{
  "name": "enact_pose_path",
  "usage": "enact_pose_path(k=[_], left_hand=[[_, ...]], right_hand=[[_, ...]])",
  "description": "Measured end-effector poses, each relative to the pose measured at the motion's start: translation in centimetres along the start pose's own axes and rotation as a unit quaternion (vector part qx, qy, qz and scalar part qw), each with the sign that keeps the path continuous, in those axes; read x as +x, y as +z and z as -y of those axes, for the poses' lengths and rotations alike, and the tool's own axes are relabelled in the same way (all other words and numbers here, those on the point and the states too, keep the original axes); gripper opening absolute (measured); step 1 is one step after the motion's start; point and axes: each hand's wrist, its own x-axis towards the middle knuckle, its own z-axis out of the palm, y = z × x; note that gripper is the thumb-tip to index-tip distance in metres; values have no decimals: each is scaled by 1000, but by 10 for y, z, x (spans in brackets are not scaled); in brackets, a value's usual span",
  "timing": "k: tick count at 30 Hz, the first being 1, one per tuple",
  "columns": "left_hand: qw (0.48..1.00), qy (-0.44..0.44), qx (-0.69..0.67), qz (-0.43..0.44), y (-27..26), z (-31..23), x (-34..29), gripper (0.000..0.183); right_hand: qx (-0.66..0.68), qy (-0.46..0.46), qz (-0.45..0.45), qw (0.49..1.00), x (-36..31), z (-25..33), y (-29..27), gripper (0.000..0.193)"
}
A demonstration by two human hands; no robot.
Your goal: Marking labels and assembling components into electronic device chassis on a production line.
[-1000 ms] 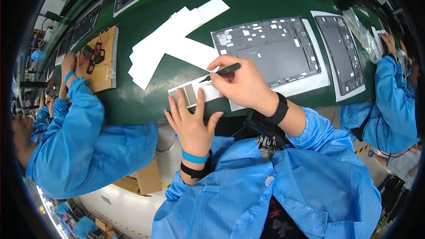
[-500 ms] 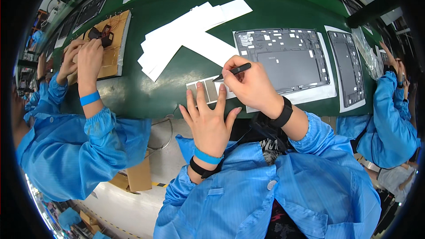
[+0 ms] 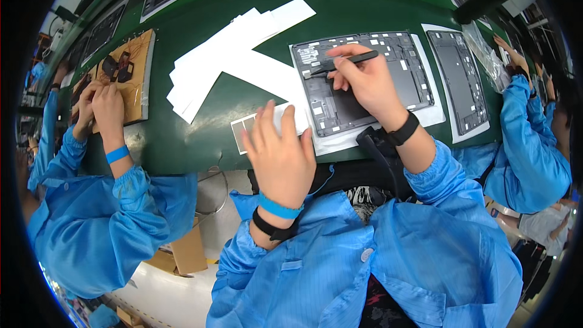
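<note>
My right hand (image 3: 369,88) grips black tweezers (image 3: 363,57), their tips over the upper left part of a dark grey tablet housing (image 3: 340,109). Many small white patches dot this housing, which lies on a white sheet. Whether the tips hold a small piece cannot be made out. My left hand (image 3: 280,155) rests palm down with fingers extended over a white strip bearing greyish rectangles (image 3: 242,133), left of the housing. Much of that strip is hidden beneath the fingers. A blue band and a black band circle my left wrist; a black band is on my right.
Loose white paper strips (image 3: 212,61) fan out across the green table (image 3: 164,30). Another tablet housing (image 3: 456,85) lies to the right, beside clear plastic wrap (image 3: 486,58). At the left, a co-worker's hands (image 3: 103,106) work at a wooden board (image 3: 141,73). Another person sits at the right.
My right hand has moved with the tweezers from the strip up and right, over the housing. My left hand stays at the strip. The whole view has shifted slightly.
</note>
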Motion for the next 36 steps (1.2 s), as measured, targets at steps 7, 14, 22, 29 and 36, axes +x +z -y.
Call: enact_pose_path(k=[7, 14, 22, 29, 36], left_hand=[[998, 49, -41, 8, 19, -11, 25, 49], [996, 74, -45, 3, 23, -13, 28, 49], [996, 75, -54, 7, 25, -13, 31, 50], [997, 61, 32, 18, 30, -17, 48, 58], [998, 61, 22, 12, 12, -11, 31, 60]], right_hand=[[19, -24, 4, 1000, 7, -13, -3, 11], [-4, -2, 27, 1000, 9, -8, -4, 8], [-17, 3, 19, 1000, 9, -11, -5, 8], [-48, -8, 19, 999, 7, -14, -3, 7], [72, -107, -150, 980, -2, 12, -12, 16]])
